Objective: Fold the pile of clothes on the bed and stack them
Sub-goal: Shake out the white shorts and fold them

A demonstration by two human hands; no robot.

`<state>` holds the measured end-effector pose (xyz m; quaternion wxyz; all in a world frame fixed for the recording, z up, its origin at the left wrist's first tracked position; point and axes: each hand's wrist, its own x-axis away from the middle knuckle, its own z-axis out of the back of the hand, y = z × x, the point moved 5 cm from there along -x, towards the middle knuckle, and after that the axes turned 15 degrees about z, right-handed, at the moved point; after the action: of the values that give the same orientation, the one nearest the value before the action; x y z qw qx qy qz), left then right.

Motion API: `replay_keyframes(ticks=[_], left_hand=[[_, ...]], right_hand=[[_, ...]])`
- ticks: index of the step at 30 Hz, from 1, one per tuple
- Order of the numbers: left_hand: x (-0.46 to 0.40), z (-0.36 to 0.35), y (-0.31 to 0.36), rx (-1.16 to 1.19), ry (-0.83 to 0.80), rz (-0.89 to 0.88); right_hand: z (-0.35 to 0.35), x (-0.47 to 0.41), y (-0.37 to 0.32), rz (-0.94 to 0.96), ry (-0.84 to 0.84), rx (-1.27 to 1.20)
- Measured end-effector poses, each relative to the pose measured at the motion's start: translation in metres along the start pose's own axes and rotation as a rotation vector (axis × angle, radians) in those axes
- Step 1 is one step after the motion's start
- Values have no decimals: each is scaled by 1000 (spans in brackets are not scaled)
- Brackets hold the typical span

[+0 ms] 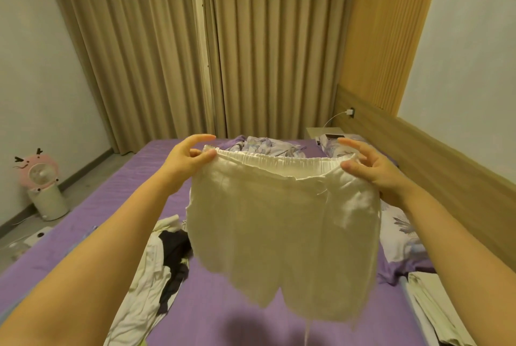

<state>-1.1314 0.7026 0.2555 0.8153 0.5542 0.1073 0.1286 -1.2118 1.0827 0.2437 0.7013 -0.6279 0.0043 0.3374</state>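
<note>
Shorts (282, 234) of pale cream cloth hang in the middle of the frame, held up in the air above the bed (83, 234) by their elastic waistband. The left hand (187, 164) pinches the waistband's left corner between thumb and fingers; the right hand (374, 175) pinches the right corner, its other fingers spread. Each grip is thus narrow and closed on cloth. The legs hang free, and the blurred hem at lower centre suggests the cloth may be swinging.

This looks like the spreading-out step for one garment, with folding not yet begun. The next move likely calls for laying the shorts flat on bare purple sheet, or bringing the two corners together to halve them.

A heap of unfolded clothes (162, 256), white and black, lies lower left, just beside the hanging shorts, and narrows the free space. Pale folded pieces (435, 303) sit at lower right. A crumpled quilt (268, 144) lies beyond, curtains (167, 52) behind, a pink fan (39, 181) at far left.
</note>
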Motion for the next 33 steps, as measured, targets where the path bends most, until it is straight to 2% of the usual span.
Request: replay_keyframes(ticks=[3, 5, 8, 11, 15, 20, 24, 27, 31, 33], left_hand=[[-2, 3, 1, -68, 18, -29], [-2, 2, 2, -104, 16, -35], [-5, 2, 3, -92, 31, -19], [-9, 5, 1, -107, 89, -12], [-11, 3, 0, -130, 114, 7], [-10, -5, -1, -117, 200, 11], [-8, -22, -4, -112, 225, 41], [-7, -31, -3, -100, 260, 75], [2, -51, 2, -42, 253, 137], [10, -70, 14, 21, 218, 102]], right_hand=[[0, 1, -3, -31, -102, 69], [-1, 2, -2, -63, -102, 178], [-1, 2, -4, -38, -50, 281], [-3, 1, -5, -26, -24, 255], [1, -2, -7, -12, 95, 229], [-7, -10, 1, -33, 197, 330], [-21, -12, 15, -203, 347, 190], [-28, -12, 19, -272, 392, 144], [-53, -13, 11, -323, 409, 17], [-72, -17, 3, -296, 428, -111]])
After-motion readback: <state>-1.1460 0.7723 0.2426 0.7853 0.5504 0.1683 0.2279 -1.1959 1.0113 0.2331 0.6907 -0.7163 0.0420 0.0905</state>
